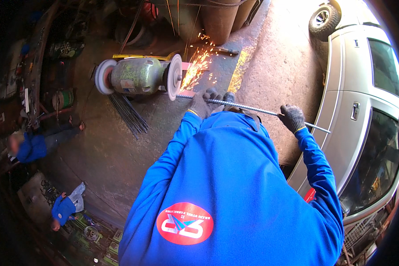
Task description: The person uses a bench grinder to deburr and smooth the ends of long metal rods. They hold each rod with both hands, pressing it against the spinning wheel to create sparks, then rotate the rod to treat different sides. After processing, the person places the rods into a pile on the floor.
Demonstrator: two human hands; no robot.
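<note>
A ribbed steel bar (252, 108) slants across in front of me, its left end against the right wheel (174, 78) of a green bench grinder (136, 76). Orange sparks (198, 66) spray from that wheel toward the far side. My left hand (200, 105), in a dark grey glove, is closed around the bar near the wheel. Farther along to the right, my gloved right hand (292, 118) grips the same bar, whose tip sticks out past it toward the car. The grinder's left wheel (104, 77) is at its other end.
Several thin bars (129, 114) lie beneath the grinder. A silver vehicle (341, 106) stands close on my right. Large drums (218, 22) stand beyond the sparks. Two people in blue tops, one person (31, 146) and another person (65, 208), are at the left.
</note>
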